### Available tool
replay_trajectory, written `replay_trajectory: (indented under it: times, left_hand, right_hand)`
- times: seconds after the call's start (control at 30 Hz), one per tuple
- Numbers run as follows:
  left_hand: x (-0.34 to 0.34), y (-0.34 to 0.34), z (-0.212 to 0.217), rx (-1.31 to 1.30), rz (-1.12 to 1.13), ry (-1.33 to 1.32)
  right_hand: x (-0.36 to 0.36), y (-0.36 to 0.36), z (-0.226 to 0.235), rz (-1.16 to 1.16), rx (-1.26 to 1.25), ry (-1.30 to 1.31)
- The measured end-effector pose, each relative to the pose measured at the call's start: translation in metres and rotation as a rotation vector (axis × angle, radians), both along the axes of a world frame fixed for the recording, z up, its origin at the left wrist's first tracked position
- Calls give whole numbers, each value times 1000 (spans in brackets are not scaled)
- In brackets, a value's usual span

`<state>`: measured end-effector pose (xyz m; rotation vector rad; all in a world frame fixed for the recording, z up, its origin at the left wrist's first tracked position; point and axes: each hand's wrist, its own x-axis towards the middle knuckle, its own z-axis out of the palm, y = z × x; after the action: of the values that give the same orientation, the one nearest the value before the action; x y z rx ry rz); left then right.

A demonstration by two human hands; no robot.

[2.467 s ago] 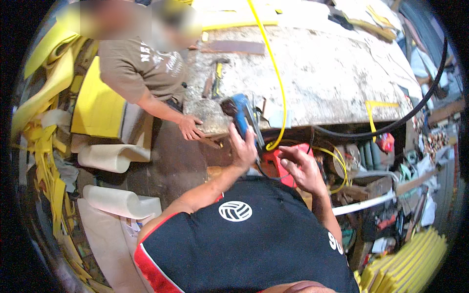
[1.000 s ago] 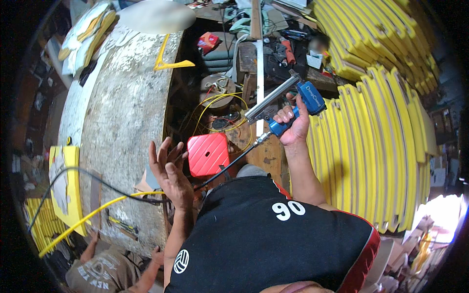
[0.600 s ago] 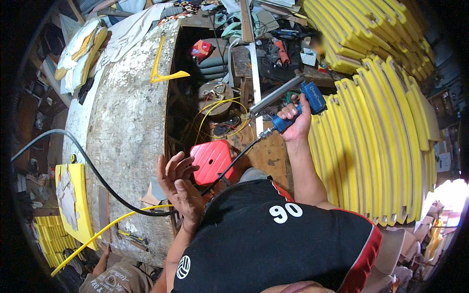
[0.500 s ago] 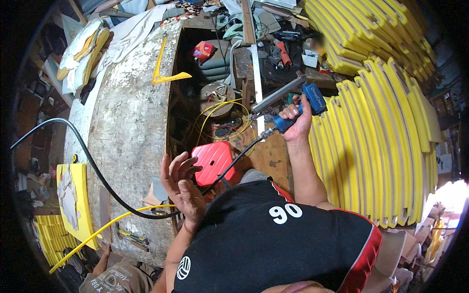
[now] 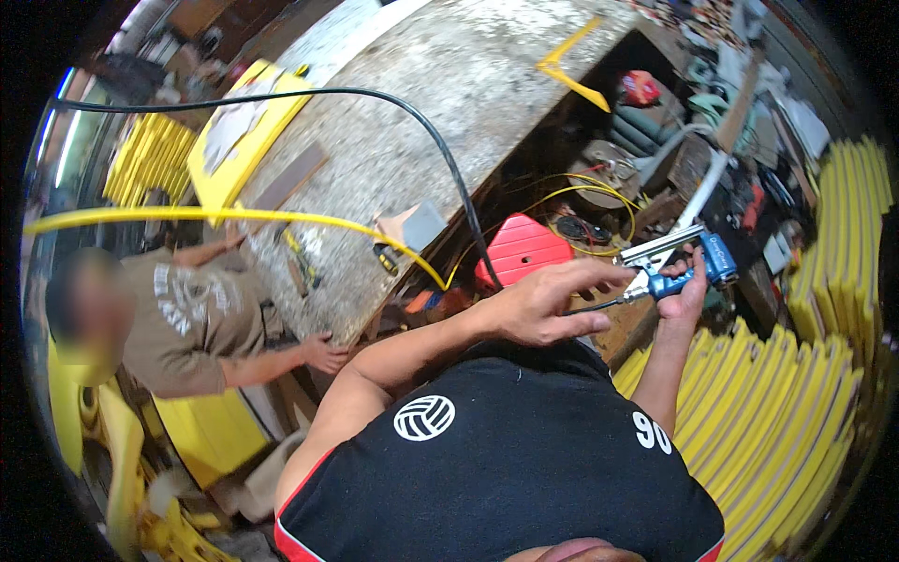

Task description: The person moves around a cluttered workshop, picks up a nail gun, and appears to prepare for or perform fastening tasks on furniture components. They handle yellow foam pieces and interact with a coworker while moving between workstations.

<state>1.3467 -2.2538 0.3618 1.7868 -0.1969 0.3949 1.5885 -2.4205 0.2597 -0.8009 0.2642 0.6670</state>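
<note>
A cluttered workshop with a long speckled workbench [image 5: 449, 84] was shown from above.

A blue air stapler [image 5: 676, 264] was gripped in the closed right hand [image 5: 684, 286]; the left hand [image 5: 543, 304], fingers spread open, was stretched toward its nose, perhaps for loading. Steadying seemed needed next. Yellow panels [image 5: 777, 403] were stacked alongside.

Stapler in my right hand [image 5: 688, 290]: blue staple gun [image 5: 688, 267] with a silver metal nose. Just left of it, red plastic case [image 5: 521, 251], ribbed. Above the case: speckled grey worktop [image 5: 468, 84]. Across that worktop run a black hose [image 5: 412, 112] and a yellow hose [image 5: 234, 217]; a yellow panel [image 5: 239, 140] lies at its far left. Right of the gun: yellow foam strips [image 5: 796, 393], stacked. My shirt [image 5: 506, 459]: black, white ball logo, red trim. Co-worker's shirt [image 5: 187, 318]: brown.
</note>
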Motion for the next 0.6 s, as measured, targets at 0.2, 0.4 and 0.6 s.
replay_trajectory:
  times: [0.2, 0.4, 0.6]
  left_hand:
    - [-64, 20, -10, 93, 206, 115]
    - [-187, 28, -17, 140, 495, 563]
    - [-283, 1, -50, 257, 960, 966]
  right_hand:
    - [-57, 85, -47, 267, -102, 176]
    - [-148, 119, -46, 1011, 139, -333]
    - [-234, 164, 2, 1573, 46, -879]
